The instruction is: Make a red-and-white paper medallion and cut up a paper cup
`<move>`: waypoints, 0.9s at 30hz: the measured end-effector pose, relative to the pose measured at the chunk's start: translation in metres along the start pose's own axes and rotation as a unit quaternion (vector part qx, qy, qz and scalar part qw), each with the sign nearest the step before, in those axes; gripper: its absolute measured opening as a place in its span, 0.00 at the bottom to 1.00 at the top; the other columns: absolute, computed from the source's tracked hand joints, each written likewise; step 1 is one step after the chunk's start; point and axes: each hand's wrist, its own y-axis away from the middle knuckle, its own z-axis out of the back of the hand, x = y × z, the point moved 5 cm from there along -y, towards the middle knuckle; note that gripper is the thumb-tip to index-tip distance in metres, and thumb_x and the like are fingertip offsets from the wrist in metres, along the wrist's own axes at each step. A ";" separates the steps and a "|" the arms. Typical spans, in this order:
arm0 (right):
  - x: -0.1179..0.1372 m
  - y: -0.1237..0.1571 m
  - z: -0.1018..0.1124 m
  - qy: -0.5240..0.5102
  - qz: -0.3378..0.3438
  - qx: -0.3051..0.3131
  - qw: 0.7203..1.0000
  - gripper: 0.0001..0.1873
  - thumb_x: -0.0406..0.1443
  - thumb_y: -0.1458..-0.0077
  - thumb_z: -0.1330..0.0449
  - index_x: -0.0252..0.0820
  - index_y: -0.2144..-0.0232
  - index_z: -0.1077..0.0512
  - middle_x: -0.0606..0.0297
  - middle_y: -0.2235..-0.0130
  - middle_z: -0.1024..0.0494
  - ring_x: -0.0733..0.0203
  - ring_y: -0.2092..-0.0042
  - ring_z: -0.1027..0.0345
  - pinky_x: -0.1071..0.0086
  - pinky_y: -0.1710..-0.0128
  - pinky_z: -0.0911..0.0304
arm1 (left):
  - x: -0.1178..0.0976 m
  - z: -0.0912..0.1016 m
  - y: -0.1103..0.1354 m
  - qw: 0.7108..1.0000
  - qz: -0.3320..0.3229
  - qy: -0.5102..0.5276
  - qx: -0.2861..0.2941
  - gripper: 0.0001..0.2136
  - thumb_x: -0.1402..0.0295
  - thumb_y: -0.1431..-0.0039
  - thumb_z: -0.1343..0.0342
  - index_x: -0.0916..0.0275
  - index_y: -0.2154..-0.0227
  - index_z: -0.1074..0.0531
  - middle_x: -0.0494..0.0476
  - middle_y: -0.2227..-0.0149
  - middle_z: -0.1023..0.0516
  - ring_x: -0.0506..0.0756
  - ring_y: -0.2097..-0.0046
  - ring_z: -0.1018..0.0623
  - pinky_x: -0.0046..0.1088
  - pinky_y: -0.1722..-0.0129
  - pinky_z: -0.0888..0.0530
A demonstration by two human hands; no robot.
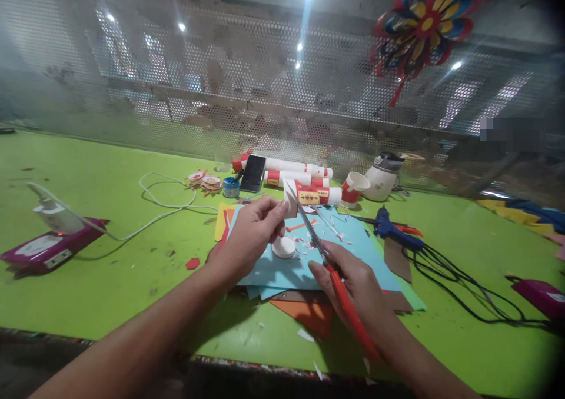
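Note:
My left hand pinches a small pale piece of paper or card, held up above the stacked sheets. In my right hand is a pair of scissors with red handles. The blades point up and away, close beside the paper piece; whether they touch it I cannot tell. Below, a white round disc lies on light blue paper among small red and white scraps. Just behind the blades is a red and white paper tube with a yellow label.
Behind lie a phone, a blue glue jar, more tubes, a paper cup and a kettle-like jug. A blue glue gun with black cords is on the right. On the left stands a purple power strip with a white cable.

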 end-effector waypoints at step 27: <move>0.005 0.001 -0.001 -0.062 -0.012 0.035 0.997 0.17 0.45 0.40 0.49 0.39 0.60 0.29 0.68 0.75 0.31 0.64 0.74 0.39 0.73 0.75 0.41 | 0.009 -0.002 0.005 0.997 0.004 0.064 -0.049 0.17 0.60 0.44 0.44 0.63 0.83 0.37 0.44 0.86 0.42 0.44 0.81 0.46 0.24 0.81 0.49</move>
